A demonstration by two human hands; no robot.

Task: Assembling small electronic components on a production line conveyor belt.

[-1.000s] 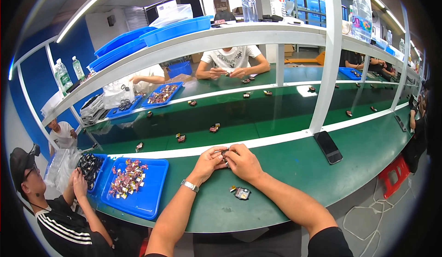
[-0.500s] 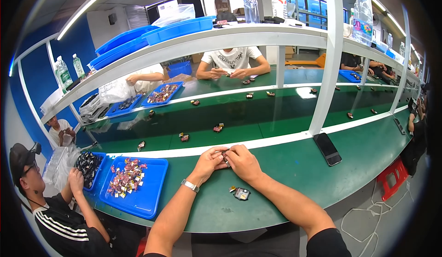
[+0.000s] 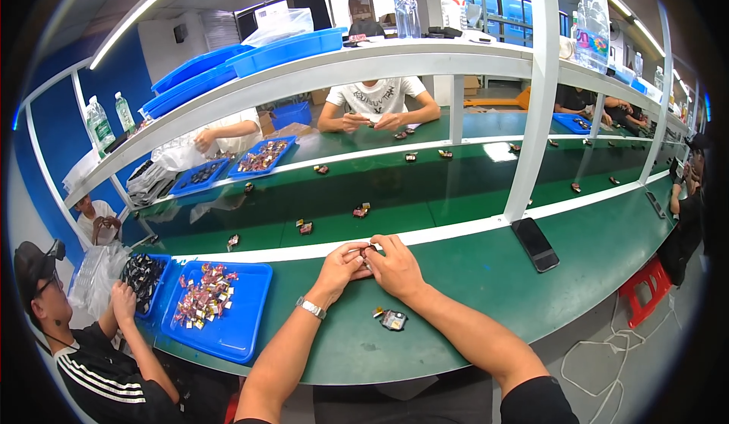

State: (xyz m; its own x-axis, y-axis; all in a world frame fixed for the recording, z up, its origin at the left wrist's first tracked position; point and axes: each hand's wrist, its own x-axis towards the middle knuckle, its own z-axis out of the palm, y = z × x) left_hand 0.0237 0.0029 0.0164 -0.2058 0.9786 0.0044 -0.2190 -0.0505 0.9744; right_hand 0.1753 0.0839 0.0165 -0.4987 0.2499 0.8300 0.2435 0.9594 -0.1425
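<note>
Above the green table (image 3: 456, 287), my left hand (image 3: 338, 274) and my right hand (image 3: 396, 269) meet with fingertips closed on one small dark and reddish piece (image 3: 368, 252). My fingers cover most of it, so its exact kind does not show. A wristwatch with a metal band (image 3: 312, 308) is on my left wrist. Just below my hands, on the tabletop, lies a small black and silver part with a yellow and red tab (image 3: 392, 318). To the left stands a blue tray (image 3: 254, 295) with a heap of small red, white and yellow pieces (image 3: 205, 295).
A co-worker (image 3: 91, 348) sits at left beside a blue tray of black parts (image 3: 142, 280). Past a white rail, a dark green belt (image 3: 410, 204) carries scattered small parts. A white post (image 3: 531, 120) and a black phone (image 3: 536, 245) are at right. Others sit opposite.
My fingers have shifted slightly around the small piece, with both hands still together. The whole view has moved a little; the part on the table lies where it was.
</note>
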